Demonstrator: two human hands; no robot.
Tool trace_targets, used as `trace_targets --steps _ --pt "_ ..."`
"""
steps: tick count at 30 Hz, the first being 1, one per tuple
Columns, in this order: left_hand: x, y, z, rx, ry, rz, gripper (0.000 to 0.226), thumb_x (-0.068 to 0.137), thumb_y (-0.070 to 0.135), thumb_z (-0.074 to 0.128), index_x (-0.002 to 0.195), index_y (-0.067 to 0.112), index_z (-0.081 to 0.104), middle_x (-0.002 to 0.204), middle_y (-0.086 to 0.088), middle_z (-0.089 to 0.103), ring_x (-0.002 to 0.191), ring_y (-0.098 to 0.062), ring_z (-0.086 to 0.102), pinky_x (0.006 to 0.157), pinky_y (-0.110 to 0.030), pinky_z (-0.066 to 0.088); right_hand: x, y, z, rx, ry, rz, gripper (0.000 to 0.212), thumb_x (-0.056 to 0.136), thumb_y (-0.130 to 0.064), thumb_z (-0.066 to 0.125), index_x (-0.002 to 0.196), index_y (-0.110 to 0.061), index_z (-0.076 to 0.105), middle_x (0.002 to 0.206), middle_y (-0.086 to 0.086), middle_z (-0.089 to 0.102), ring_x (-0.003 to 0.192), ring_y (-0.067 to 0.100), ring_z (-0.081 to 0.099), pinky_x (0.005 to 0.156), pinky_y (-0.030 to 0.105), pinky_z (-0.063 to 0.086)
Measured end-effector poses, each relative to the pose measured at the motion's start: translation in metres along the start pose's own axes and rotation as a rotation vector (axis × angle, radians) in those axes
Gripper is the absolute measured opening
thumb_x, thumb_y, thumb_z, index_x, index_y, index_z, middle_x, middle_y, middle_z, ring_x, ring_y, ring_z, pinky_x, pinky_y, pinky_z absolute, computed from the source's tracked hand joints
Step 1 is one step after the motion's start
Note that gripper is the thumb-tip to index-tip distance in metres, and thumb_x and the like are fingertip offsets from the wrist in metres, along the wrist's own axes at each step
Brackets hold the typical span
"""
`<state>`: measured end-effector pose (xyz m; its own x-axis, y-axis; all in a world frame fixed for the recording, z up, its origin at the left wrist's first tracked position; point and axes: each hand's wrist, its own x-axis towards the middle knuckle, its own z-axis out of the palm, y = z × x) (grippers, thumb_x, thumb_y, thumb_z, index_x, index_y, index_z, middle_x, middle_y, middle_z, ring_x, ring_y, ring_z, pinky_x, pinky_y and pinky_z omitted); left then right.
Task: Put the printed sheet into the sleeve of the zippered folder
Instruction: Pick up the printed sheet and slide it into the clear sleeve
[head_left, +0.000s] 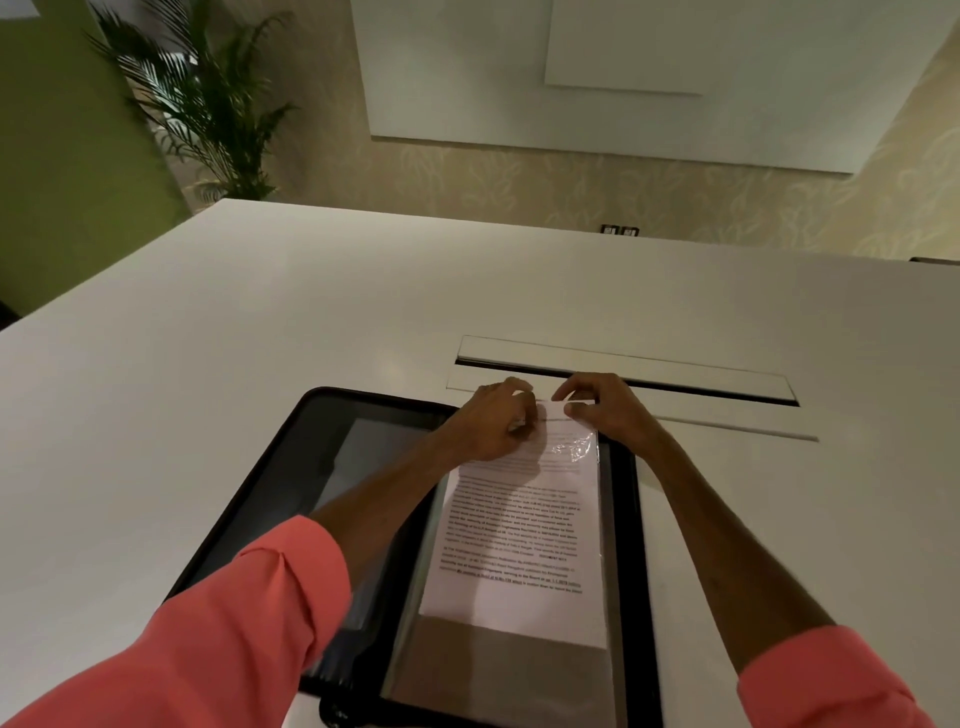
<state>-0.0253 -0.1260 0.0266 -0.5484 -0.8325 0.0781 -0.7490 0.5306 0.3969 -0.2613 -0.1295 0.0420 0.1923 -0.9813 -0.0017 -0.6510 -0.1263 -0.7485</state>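
A black zippered folder (249, 519) lies open on the white table, with a clear plastic sleeve (498, 670) on its right half. The printed sheet (519, 540), white with lines of black text, lies partly inside that sleeve, its lower edge well above the sleeve's near end. My left hand (493, 426) presses on the sheet's far left corner with its fingers curled. My right hand (597, 410) pinches the far right edge, where sheet and crinkled plastic meet. Whether it holds the sheet, the sleeve or both, I cannot tell.
A long cable slot with a raised lid (623, 369) is set in the white table (208, 338) just beyond my hands. A potted palm (208, 104) stands past the table's far left corner. A wall socket (619, 229) shows behind the far edge.
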Motion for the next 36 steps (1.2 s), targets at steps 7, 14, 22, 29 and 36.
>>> trace_targets --steps 7,14,22,29,36 --pt "0.0 0.005 0.003 0.051 0.006 0.036 0.013 0.103 0.027 0.067 0.114 0.02 0.065 0.123 0.0 0.062 0.102 -0.013 0.058 0.086 -0.028 0.046 -0.008 -0.006 0.0 -0.274 -0.026 -0.067 0.015 0.092 -0.014 0.071 0.098 -0.026 0.079 0.096 -0.015 0.078 0.092 0.007 0.07 0.097 0.043 0.059" --pt "0.001 0.006 -0.002 0.053 0.017 0.058 0.014 0.104 0.023 0.066 0.117 0.017 0.065 0.117 0.001 0.069 0.103 -0.013 0.061 0.097 -0.033 0.047 -0.015 -0.01 0.012 -0.476 -0.042 -0.159 0.022 0.094 -0.044 0.073 0.115 -0.035 0.074 0.115 -0.017 0.067 0.119 0.009 0.045 0.104 0.045 0.036" --pt "-0.003 0.005 -0.006 -0.045 -0.026 0.055 0.017 0.102 0.016 0.069 0.117 0.01 0.063 0.115 -0.005 0.072 0.097 -0.021 0.069 0.089 -0.041 0.06 -0.025 -0.016 0.025 -0.5 0.015 -0.113 0.015 0.096 -0.032 0.068 0.108 -0.031 0.076 0.104 -0.015 0.075 0.111 0.016 0.057 0.101 0.047 0.042" --pt "-0.005 0.006 -0.002 -0.028 -0.07 0.027 0.027 0.104 0.016 0.066 0.129 0.009 0.057 0.119 -0.01 0.078 0.103 -0.025 0.073 0.09 -0.036 0.061 -0.031 -0.019 0.025 -0.461 -0.015 0.042 0.015 0.092 -0.04 0.075 0.097 -0.027 0.071 0.103 -0.009 0.078 0.103 0.017 0.07 0.108 0.049 0.038" --pt "-0.01 0.01 0.002 -0.045 -0.021 -0.009 0.027 0.101 0.014 0.065 0.128 0.016 0.061 0.112 -0.002 0.079 0.107 -0.022 0.072 0.112 -0.045 0.047 -0.041 -0.026 0.037 -0.412 0.046 0.174 0.011 0.093 -0.031 0.068 0.1 -0.022 0.066 0.1 -0.006 0.075 0.104 0.022 0.067 0.108 0.05 0.038"
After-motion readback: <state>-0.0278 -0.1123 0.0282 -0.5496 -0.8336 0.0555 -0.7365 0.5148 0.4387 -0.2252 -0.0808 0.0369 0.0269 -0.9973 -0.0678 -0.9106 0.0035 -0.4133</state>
